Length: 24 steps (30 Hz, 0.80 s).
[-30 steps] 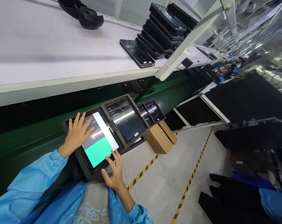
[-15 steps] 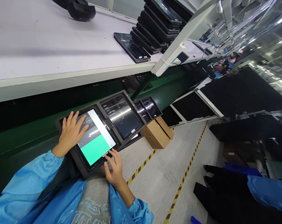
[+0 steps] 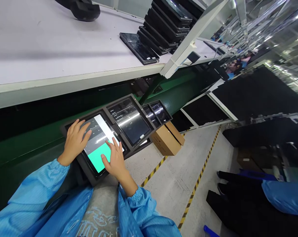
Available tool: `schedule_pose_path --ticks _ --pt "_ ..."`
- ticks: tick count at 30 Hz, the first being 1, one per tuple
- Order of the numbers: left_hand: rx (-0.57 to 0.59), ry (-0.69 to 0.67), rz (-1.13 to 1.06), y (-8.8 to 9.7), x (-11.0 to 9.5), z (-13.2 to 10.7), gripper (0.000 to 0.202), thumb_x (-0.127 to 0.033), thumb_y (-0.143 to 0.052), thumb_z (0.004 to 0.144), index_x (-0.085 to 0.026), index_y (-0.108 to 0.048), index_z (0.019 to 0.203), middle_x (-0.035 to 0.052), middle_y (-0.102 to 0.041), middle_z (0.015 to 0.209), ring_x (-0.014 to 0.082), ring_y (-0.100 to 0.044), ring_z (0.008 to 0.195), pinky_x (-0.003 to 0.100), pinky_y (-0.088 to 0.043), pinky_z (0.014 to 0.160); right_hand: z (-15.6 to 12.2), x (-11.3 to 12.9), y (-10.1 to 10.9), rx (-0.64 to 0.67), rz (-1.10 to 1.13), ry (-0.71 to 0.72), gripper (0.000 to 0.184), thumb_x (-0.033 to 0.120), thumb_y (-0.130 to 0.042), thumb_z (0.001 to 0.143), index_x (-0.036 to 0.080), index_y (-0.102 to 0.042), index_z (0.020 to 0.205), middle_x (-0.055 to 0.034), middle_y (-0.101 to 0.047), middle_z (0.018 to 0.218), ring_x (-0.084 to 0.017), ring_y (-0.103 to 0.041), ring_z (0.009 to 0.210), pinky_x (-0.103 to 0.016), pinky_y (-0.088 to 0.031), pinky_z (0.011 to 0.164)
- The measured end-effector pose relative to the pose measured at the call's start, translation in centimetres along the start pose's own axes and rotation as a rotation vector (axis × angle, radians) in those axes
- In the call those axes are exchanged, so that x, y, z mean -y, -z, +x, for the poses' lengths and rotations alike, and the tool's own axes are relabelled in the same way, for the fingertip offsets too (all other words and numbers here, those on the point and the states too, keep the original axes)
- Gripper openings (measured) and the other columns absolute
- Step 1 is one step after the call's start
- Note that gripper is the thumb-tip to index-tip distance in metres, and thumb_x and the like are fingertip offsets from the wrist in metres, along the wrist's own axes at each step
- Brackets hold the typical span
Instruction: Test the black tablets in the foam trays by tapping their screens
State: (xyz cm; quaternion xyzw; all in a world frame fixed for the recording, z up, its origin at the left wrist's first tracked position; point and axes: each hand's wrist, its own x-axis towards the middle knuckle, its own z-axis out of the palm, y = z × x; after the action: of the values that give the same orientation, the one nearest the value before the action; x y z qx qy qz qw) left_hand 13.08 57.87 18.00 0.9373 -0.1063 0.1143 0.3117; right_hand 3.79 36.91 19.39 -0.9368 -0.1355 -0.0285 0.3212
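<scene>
A lit tablet point(image 3: 96, 144) with a green, grey and white screen lies in a dark foam tray point(image 3: 89, 179) on the green conveyor. My left hand point(image 3: 74, 141) rests flat on the tablet's far left part, fingers spread. My right hand point(image 3: 114, 159) lies on the green and white part of the screen, fingers stretched out. Neither hand holds anything. A second tablet point(image 3: 130, 121) with a dark screen sits in the neighbouring tray to the right, and two smaller screens point(image 3: 156, 113) follow it.
A white shelf point(image 3: 40, 49) runs above the belt, bearing a stack of black tablets point(image 3: 168, 26), a single tablet point(image 3: 139, 47) and a black object point(image 3: 83, 10). A cardboard box point(image 3: 166, 140) stands on the floor by yellow-black tape. Another person's blue sleeve point(image 3: 284, 196) shows at right.
My right hand moved from the tray's near edge up onto the tablet screen. The left hand stayed flat on the tablet. The view shifted slightly.
</scene>
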Motion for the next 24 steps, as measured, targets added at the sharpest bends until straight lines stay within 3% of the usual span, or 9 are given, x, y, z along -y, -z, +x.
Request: schedule_pose_path --ticks 4,6,12,15,17,20,24 --pt "-0.009 -0.011 -0.01 0.0 0.1 0.1 0.049 -0.045 -0.035 0.101 -0.02 -0.055 0.138 0.0125 -0.049 0.146 0.0299 -0.032 0.146 0.049 -0.027 0.121 2.0 -0.1 0.9 0.115 -0.02 0.04 0.051 0.037 -0.051 0.098 0.014 -0.042 0.143 -0.015 -0.058 0.142 -0.029 -0.025 0.152 -0.064 -0.017 0.122" --pt "-0.013 -0.006 -0.016 0.1 0.0 0.1 0.049 -0.045 -0.035 0.101 -0.02 -0.056 0.137 0.0121 -0.05 0.145 0.0295 -0.033 0.145 0.048 -0.028 0.121 2.3 -0.4 1.6 0.084 0.018 0.043 0.044 0.034 -0.05 0.098 0.015 -0.047 0.138 -0.0134 -0.061 0.137 -0.028 -0.031 0.15 -0.063 -0.018 0.122" --pt "-0.014 0.001 -0.039 0.3 -0.2 0.0 0.047 -0.044 -0.035 0.101 -0.021 -0.057 0.135 0.0118 -0.053 0.142 0.0294 -0.037 0.143 0.048 -0.029 0.121 0.1 -2.8 4.5 -0.418 0.125 -0.141 0.03 0.028 -0.041 0.102 0.021 -0.064 0.12 -0.0112 -0.068 0.124 -0.026 -0.05 0.136 -0.055 -0.035 0.116" --pt "-0.009 0.005 -0.044 0.3 -0.2 0.0 0.047 -0.044 -0.035 0.101 -0.02 -0.057 0.135 0.0114 -0.054 0.141 0.0292 -0.037 0.143 0.047 -0.029 0.121 -2.1 -3.3 4.6 -0.511 0.127 -0.218 0.028 0.029 -0.045 0.101 0.022 -0.068 0.116 -0.013 -0.065 0.126 -0.03 -0.048 0.137 -0.057 -0.041 0.111" --pt "-0.009 0.009 -0.048 0.3 -0.3 0.0 0.047 -0.044 -0.035 0.101 -0.02 -0.058 0.135 0.0112 -0.055 0.14 0.029 -0.038 0.142 0.047 -0.03 0.121 -3.7 -2.9 3.8 -0.456 0.101 -0.18 0.027 0.027 -0.047 0.099 0.023 -0.069 0.115 -0.0132 -0.063 0.132 -0.03 -0.045 0.14 -0.058 -0.041 0.111" --pt "-0.011 0.004 -0.05 0.5 -0.4 0.0 0.047 -0.043 -0.036 0.101 -0.019 -0.058 0.134 0.0117 -0.055 0.139 0.0288 -0.039 0.141 0.047 -0.031 0.12 -5.6 -1.5 1.9 -0.283 0.025 0.005 0.026 0.023 -0.051 0.096 0.024 -0.071 0.113 -0.0104 -0.058 0.142 -0.031 -0.038 0.146 -0.057 -0.042 0.112" --pt "-0.02 -0.001 -0.047 0.7 -0.6 0.0 0.046 -0.042 -0.036 0.101 -0.018 -0.059 0.132 0.0121 -0.057 0.137 0.0284 -0.04 0.14 0.046 -0.031 0.12 -6.5 -0.1 0.2 -0.078 -0.054 0.17 0.03 0.026 -0.054 0.094 0.025 -0.069 0.12 -0.0083 -0.052 0.15 -0.031 -0.035 0.148 -0.055 -0.042 0.113"
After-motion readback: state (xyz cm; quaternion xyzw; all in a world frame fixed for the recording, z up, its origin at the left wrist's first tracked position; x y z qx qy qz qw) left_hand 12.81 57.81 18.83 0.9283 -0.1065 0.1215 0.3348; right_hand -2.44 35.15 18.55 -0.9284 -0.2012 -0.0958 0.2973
